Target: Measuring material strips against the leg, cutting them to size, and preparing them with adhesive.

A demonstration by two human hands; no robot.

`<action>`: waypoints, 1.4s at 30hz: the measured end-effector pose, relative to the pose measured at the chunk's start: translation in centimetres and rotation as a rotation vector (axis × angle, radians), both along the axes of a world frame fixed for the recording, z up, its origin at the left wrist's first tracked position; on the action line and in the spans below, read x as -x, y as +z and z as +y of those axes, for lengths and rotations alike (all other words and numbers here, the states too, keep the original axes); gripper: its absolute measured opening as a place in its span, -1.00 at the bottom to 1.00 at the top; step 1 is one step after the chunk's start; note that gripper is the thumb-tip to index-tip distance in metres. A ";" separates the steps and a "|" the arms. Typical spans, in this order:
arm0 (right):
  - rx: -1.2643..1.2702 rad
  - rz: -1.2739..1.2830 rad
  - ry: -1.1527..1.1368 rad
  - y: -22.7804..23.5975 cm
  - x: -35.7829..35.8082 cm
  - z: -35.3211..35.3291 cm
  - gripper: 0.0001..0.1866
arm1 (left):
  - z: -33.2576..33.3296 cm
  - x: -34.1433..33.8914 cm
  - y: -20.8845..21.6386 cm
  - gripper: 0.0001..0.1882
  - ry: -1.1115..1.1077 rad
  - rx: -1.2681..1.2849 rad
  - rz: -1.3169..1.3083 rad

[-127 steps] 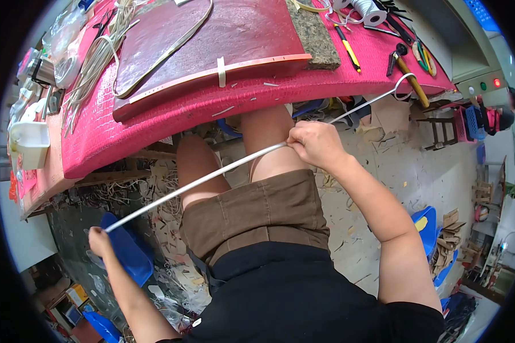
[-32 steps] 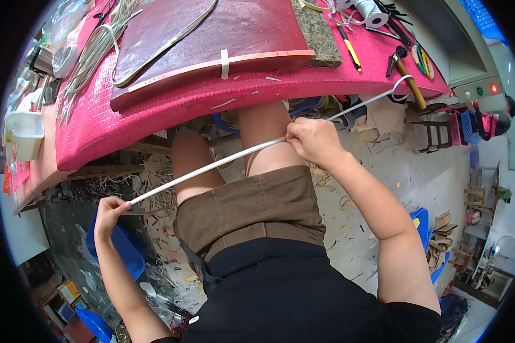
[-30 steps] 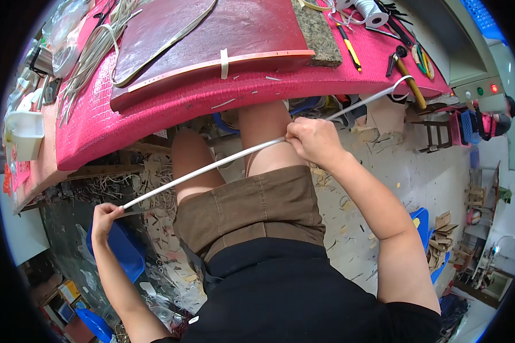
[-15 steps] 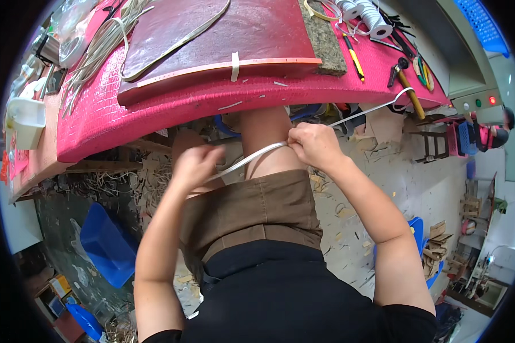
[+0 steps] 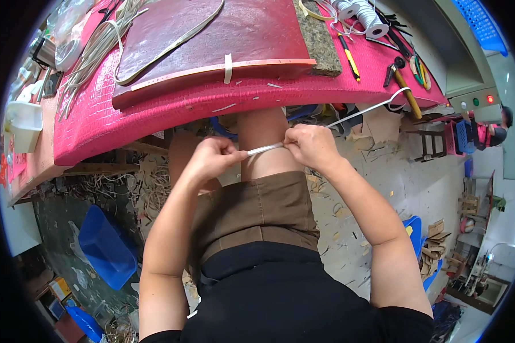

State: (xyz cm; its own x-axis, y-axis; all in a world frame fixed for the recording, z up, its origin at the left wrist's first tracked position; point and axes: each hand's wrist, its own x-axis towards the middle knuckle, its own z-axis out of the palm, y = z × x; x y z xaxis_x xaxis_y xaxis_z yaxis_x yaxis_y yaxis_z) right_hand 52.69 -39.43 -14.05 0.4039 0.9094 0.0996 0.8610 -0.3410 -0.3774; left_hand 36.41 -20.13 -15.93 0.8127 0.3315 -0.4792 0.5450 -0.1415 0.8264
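Observation:
A narrow white strip (image 5: 263,150) stretches across my lap above my thighs. The fingers of my left hand (image 5: 214,159) pinch it at its left, and my right hand (image 5: 312,144) grips it a short way to the right. From my right hand the strip runs up to the right, where it bends by a hammer (image 5: 407,91) at the table edge. Ahead, a maroon board (image 5: 223,34) lies on the pink-covered table (image 5: 86,123), with a light strip of tape over its front edge. Whatever part of the strip lies inside my fingers is hidden.
A bundle of pale strips (image 5: 94,54) lies on the table's left. White spools (image 5: 367,20) and a yellow utility knife (image 5: 349,57) are at the right. A blue bin (image 5: 106,246) stands on the littered floor at left; another person (image 5: 498,134) is far right.
My left hand has moved right and slightly up, closer to my right hand, and now pinches the strip; the length between the hands is shorter. My right hand has barely moved.

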 end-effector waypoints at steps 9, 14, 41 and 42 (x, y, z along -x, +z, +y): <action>-0.059 -0.030 0.011 -0.4 0.5 0.4 -0.93 | 3.9 5.4 1.2 -0.69 0.012 0.065 0.079; -0.022 -0.054 -0.013 -0.6 -0.2 -0.2 -0.96 | 3.2 3.3 0.7 -0.62 -0.137 0.005 0.105; -0.729 0.271 -0.966 1.0 -14.4 -15.0 -0.80 | -4.9 -7.6 1.8 -0.73 -0.109 -0.150 -0.109; -0.788 0.197 -1.011 0.1 -14.0 -16.1 -0.80 | -5.4 -7.7 2.1 -0.73 -0.120 -0.165 -0.153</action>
